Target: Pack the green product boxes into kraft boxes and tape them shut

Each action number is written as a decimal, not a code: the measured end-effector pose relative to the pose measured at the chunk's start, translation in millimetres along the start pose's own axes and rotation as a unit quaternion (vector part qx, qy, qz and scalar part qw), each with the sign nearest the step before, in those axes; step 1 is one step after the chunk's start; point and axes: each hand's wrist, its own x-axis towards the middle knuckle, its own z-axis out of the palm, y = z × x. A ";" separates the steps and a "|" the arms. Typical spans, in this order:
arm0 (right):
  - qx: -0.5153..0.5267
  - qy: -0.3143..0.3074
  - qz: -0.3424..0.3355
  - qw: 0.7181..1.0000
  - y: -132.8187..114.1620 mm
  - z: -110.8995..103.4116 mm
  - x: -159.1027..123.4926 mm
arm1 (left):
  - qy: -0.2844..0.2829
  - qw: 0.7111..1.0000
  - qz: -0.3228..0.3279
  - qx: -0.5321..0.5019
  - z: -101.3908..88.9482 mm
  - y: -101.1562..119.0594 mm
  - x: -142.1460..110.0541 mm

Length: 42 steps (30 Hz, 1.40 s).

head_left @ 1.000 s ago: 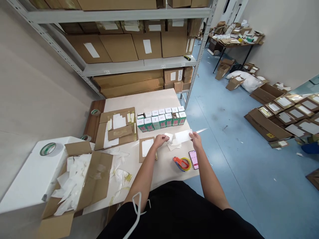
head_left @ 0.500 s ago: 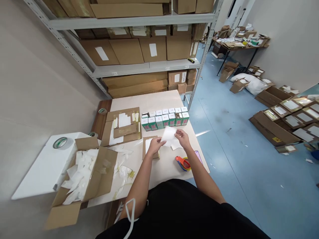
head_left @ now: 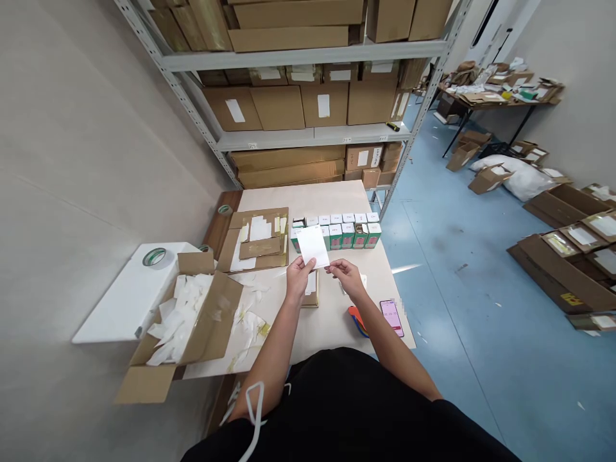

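Note:
My left hand (head_left: 299,280) pinches the lower left edge of a blank white paper slip (head_left: 314,249) between thumb and fingers. At the slip's lower right corner, my right hand (head_left: 348,277) has its fingertips pressed together on the paper's edge. The slip is raised over the table and covers part of two rows of small green-and-white boxes (head_left: 347,239). Below my left hand lies a flat brown cardboard piece (head_left: 312,299) with white paper on it. Another white paper piece (head_left: 364,281) shows partly behind my right hand.
An orange-and-blue tool (head_left: 355,314) is half hidden by my right forearm, beside a phone (head_left: 392,317). Flattened cardboard (head_left: 262,248) lies at the left. An open carton (head_left: 216,314) holds crumpled white paper. Shelving (head_left: 308,136) with cartons stands behind the table.
The paper slip has been lifted and turned more upright, now in front of the boxes. My right hand has shifted down to its lower corner. The camera view has swung slightly left.

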 end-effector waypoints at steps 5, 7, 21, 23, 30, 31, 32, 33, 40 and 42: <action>0.005 0.015 0.010 1.000 -1.4 2.2 -0.7 | 0.002 1.000 -0.002 -0.019 3.1 2.4 -4.8; 0.007 0.015 0.013 1.000 -3.1 2.4 -2.2 | 0.005 1.000 0.001 -0.028 4.1 2.8 -5.8; 0.010 0.010 0.011 1.000 -4.1 4.3 -0.7 | -0.006 1.000 0.001 -0.003 2.2 -1.4 -3.0; 0.012 0.001 0.002 1.000 -3.4 4.7 -0.8 | 0.013 0.999 0.002 0.049 -0.3 -4.3 -1.7; -0.002 -0.010 -0.037 0.999 -0.3 9.8 -1.3 | -0.071 0.979 0.083 0.173 -1.9 -1.4 -10.4; -0.006 -0.011 -0.040 0.999 -0.3 10.4 -1.7 | -0.093 0.979 0.078 0.166 -1.3 -0.5 -11.6; -0.010 -0.013 -0.042 0.999 -0.5 10.9 -2.2 | -0.101 0.979 0.075 0.160 -0.9 0.2 -12.0; -0.014 -0.016 -0.043 0.999 -0.9 11.3 -2.7 | -0.096 0.981 0.074 0.154 -1.0 0.4 -11.8; 0.004 -0.035 -0.028 0.999 0.0 8.9 -6.7 | -0.109 0.993 0.005 0.045 -12.3 -9.5 -7.8; 0.010 -0.030 -0.017 0.999 2.7 8.9 -8.4 | -0.170 0.985 -0.009 0.023 -15.6 -12.0 -12.0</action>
